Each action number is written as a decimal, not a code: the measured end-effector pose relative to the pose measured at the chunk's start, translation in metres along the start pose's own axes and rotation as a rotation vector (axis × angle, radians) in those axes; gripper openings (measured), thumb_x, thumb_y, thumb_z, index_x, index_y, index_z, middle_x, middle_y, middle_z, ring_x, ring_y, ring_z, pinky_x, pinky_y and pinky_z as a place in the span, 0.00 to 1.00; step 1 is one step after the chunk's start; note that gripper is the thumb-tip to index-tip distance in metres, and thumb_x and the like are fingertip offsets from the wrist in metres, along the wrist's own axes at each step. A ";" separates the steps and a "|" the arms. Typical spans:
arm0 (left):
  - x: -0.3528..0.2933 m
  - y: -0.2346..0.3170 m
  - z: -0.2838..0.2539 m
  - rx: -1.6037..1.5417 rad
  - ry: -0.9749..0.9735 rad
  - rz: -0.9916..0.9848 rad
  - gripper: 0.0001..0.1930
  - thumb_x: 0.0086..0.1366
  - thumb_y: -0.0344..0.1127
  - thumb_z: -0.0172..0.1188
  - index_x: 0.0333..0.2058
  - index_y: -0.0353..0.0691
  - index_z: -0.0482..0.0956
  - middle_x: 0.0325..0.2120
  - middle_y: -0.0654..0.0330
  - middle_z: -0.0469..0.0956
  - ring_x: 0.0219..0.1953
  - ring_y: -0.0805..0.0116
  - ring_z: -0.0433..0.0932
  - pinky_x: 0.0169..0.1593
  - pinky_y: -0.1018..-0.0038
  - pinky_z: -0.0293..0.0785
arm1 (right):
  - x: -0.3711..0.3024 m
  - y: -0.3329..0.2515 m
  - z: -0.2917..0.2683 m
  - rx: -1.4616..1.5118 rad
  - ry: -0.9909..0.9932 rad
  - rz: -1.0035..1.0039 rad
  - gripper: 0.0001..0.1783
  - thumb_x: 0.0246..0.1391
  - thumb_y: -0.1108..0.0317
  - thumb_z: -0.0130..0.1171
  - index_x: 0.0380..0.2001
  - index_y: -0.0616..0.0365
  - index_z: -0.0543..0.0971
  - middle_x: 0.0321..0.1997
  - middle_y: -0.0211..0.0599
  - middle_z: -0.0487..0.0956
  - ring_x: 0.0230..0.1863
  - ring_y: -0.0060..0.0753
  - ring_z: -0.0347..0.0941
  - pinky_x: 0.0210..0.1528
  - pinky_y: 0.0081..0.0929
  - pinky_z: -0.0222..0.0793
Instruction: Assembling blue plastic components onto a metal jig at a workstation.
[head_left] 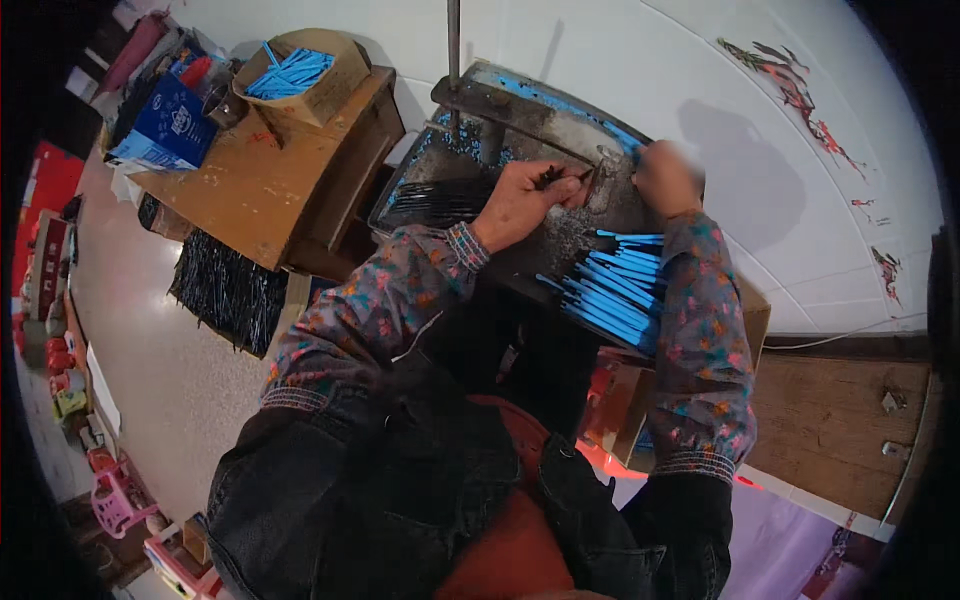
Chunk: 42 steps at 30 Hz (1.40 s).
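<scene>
My left hand (pixel 520 207) is over the dark worktop, its fingers pinched together around something small and dark that I cannot make out. Just to its right, my right hand (pixel 668 180) is raised near the worktop's right edge. It is blurred, and its fingers do not show clearly. A dark metal bar (pixel 520 125) runs slantwise above the worktop toward my hands. Thin black sticks (pixel 435 200) lie in a bundle left of my left hand. Below my right hand, partly behind my right forearm, is a pile of bright blue sticks (pixel 612 295).
An upright metal rod (pixel 454 45) stands at the back. Blue scraps (pixel 530 92) litter the worktop edge. At left, a wooden table (pixel 245 195) bears a cardboard box (pixel 345 80) of blue sticks and a blue carton (pixel 170 120). Black strands (pixel 225 295) hang below it. A white wall (pixel 620 60) closes the far side.
</scene>
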<state>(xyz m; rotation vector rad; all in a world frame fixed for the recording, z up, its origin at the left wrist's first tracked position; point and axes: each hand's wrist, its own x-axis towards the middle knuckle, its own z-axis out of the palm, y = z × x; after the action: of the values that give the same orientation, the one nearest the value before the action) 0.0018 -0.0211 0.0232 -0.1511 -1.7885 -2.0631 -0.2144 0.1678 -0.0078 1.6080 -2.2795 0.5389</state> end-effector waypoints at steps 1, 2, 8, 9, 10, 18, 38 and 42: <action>-0.001 -0.003 0.000 -0.050 -0.004 -0.001 0.07 0.61 0.27 0.57 0.36 0.30 0.78 0.23 0.63 0.77 0.24 0.78 0.70 0.32 0.83 0.68 | -0.001 0.005 0.005 -0.077 -0.064 0.009 0.16 0.44 0.65 0.59 0.38 0.60 0.77 0.42 0.39 0.74 0.34 0.44 0.70 0.35 0.35 0.68; 0.000 -0.006 -0.001 -0.102 -0.012 -0.002 0.07 0.61 0.27 0.57 0.37 0.30 0.78 0.23 0.63 0.77 0.25 0.77 0.70 0.32 0.82 0.68 | -0.002 0.011 0.007 -0.156 -0.129 0.021 0.17 0.44 0.65 0.59 0.39 0.60 0.77 0.45 0.39 0.74 0.36 0.44 0.71 0.36 0.36 0.69; -0.004 0.007 0.001 0.063 -0.002 -0.042 0.04 0.61 0.24 0.53 0.31 0.31 0.76 0.20 0.63 0.74 0.24 0.77 0.67 0.32 0.83 0.66 | 0.002 -0.055 -0.033 -0.172 -0.112 0.013 0.09 0.48 0.68 0.56 0.31 0.62 0.76 0.36 0.36 0.76 0.31 0.37 0.70 0.33 0.29 0.65; -0.004 0.001 0.000 -0.012 0.010 -0.022 0.04 0.61 0.25 0.53 0.32 0.31 0.76 0.21 0.63 0.74 0.24 0.77 0.67 0.32 0.83 0.66 | 0.005 -0.077 -0.044 -0.003 -0.085 0.053 0.08 0.48 0.69 0.56 0.30 0.63 0.76 0.33 0.35 0.75 0.29 0.34 0.69 0.31 0.28 0.64; -0.001 -0.007 -0.001 -0.090 0.017 0.001 0.04 0.61 0.25 0.54 0.33 0.32 0.76 0.22 0.63 0.75 0.24 0.77 0.68 0.32 0.83 0.66 | 0.007 -0.097 -0.058 0.163 -0.058 0.096 0.07 0.48 0.70 0.56 0.30 0.63 0.76 0.31 0.33 0.74 0.28 0.32 0.68 0.30 0.26 0.63; 0.004 -0.013 -0.001 -0.154 -0.006 0.032 0.04 0.62 0.26 0.54 0.34 0.33 0.76 0.24 0.64 0.76 0.24 0.77 0.68 0.32 0.82 0.66 | 0.009 -0.141 -0.061 1.058 -0.043 0.760 0.04 0.49 0.74 0.54 0.24 0.64 0.74 0.19 0.27 0.67 0.22 0.20 0.58 0.26 0.17 0.54; 0.002 0.000 0.002 0.179 -0.001 0.046 0.06 0.64 0.29 0.53 0.36 0.33 0.76 0.27 0.62 0.75 0.27 0.77 0.69 0.35 0.80 0.68 | 0.011 -0.020 -0.012 0.050 0.130 -0.124 0.11 0.45 0.68 0.57 0.33 0.61 0.76 0.28 0.36 0.71 0.27 0.39 0.67 0.33 0.31 0.64; 0.003 -0.016 -0.003 -0.033 -0.036 0.004 0.08 0.61 0.27 0.52 0.37 0.32 0.77 0.26 0.64 0.75 0.27 0.78 0.69 0.34 0.81 0.67 | 0.000 -0.009 0.001 -0.361 -0.086 -0.064 0.16 0.42 0.67 0.56 0.37 0.60 0.76 0.34 0.38 0.73 0.29 0.46 0.69 0.33 0.34 0.66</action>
<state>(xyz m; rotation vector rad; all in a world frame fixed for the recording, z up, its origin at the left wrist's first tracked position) -0.0066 -0.0235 0.0085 -0.2015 -1.7743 -2.1006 -0.2058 0.1642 -0.0078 1.5386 -2.2172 0.0360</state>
